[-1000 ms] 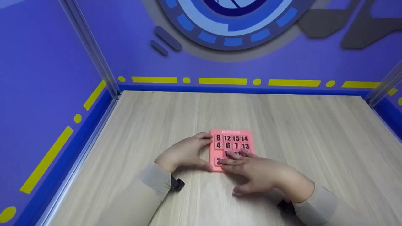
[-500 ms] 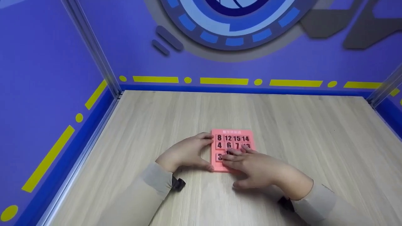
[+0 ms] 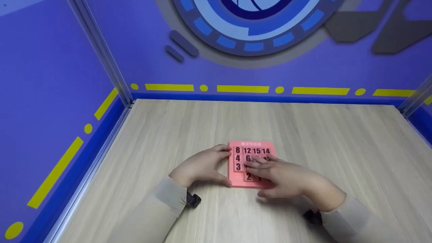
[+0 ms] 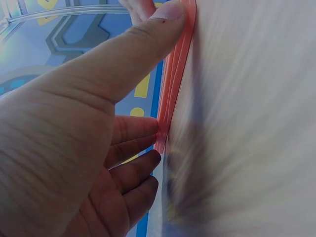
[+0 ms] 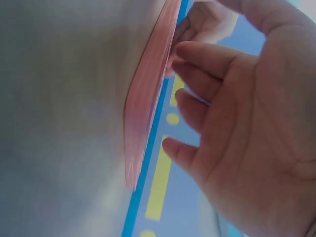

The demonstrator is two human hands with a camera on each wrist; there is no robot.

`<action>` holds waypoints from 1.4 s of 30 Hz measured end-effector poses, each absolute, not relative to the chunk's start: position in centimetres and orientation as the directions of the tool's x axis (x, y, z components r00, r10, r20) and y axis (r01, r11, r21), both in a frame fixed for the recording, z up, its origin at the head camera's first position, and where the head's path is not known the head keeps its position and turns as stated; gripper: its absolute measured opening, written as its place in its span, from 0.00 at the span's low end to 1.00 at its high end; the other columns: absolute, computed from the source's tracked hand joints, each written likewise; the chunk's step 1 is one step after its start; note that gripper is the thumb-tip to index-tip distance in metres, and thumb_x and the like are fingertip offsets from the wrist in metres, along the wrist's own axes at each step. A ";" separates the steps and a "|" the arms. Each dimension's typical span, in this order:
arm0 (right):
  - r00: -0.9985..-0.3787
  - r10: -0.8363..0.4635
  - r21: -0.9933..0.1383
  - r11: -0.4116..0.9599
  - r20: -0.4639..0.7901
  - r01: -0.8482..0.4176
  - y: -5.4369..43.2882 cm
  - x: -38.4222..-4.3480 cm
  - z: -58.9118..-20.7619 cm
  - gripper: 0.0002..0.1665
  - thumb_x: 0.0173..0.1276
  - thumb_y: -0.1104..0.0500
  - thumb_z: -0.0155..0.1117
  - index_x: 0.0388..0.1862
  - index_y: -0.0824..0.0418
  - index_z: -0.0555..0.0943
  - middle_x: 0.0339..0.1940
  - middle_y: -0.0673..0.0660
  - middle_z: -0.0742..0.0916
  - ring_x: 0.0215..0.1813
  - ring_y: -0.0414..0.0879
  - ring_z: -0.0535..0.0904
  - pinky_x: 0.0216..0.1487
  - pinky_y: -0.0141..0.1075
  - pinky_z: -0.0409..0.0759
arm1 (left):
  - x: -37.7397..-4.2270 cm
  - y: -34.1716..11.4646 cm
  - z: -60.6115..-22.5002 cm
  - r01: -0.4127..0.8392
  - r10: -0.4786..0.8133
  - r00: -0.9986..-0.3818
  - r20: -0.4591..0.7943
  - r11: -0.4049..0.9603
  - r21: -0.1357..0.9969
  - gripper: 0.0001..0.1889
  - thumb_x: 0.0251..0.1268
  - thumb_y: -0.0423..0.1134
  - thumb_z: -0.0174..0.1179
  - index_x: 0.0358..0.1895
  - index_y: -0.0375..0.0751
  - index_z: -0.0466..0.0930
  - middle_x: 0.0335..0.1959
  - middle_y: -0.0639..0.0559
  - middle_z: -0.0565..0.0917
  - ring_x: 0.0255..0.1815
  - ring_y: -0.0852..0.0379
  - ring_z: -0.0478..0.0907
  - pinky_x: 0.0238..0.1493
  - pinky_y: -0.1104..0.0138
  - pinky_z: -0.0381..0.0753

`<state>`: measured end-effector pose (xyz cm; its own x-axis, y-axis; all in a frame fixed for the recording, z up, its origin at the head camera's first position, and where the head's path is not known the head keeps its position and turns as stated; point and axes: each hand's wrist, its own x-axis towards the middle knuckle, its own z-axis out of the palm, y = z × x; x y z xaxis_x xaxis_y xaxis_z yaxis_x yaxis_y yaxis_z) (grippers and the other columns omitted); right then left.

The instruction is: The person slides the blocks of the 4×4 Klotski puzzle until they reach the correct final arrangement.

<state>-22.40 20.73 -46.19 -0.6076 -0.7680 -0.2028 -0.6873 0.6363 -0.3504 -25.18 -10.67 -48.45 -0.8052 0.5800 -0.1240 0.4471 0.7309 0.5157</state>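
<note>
On pale wood-grain tabletop [image 3: 168, 128] | rectangular pink plastic number puzzle [image 3: 242, 158] | left hand [image 3: 202, 166], right hand [image 3: 287, 177]: fingers apart | light, level pushes advisable

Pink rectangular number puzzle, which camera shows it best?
The head view: the pink rectangular number puzzle faces up there, several black numerals readable despite the right hand. Both wrist views show it only edge-on, unreadable.

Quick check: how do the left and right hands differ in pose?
The left hand spans the left edge of the pink board; the right hand extends over its numbered tiles. The left thumb touches the board, while the right thumb sits off its near edge. Both come from beige sleeves.
</note>
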 end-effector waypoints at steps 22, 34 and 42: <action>-0.592 -0.783 -0.332 0.620 -0.193 -0.711 21.0 -20.5 -45.7 0.41 0.80 0.34 0.68 0.80 0.57 0.83 0.85 0.54 0.81 0.92 0.59 0.68 0.94 0.68 0.58 | -25.2 -10.8 -48.6 0.429 0.566 -0.814 -0.127 0.735 0.524 0.61 0.53 0.63 0.87 0.89 0.44 0.69 0.93 0.52 0.64 0.93 0.49 0.63 0.96 0.56 0.62; -0.593 -0.773 -0.337 0.632 -0.223 -0.698 20.3 -19.9 -45.8 0.51 0.77 0.30 0.68 0.88 0.56 0.74 0.90 0.54 0.75 0.94 0.58 0.63 0.96 0.66 0.54 | -25.1 -10.8 -48.7 0.429 0.566 -0.815 -0.124 0.733 0.528 0.61 0.53 0.64 0.87 0.89 0.44 0.69 0.94 0.52 0.64 0.94 0.49 0.63 0.96 0.55 0.62; -0.553 -0.798 -0.351 0.602 -0.240 -0.717 20.1 -19.6 -46.3 0.55 0.77 0.30 0.69 0.92 0.55 0.67 0.95 0.53 0.66 0.96 0.57 0.58 0.97 0.65 0.53 | -25.0 -10.7 -48.6 0.431 0.570 -0.812 -0.128 0.733 0.527 0.60 0.54 0.65 0.86 0.88 0.44 0.69 0.93 0.53 0.64 0.93 0.49 0.63 0.95 0.55 0.63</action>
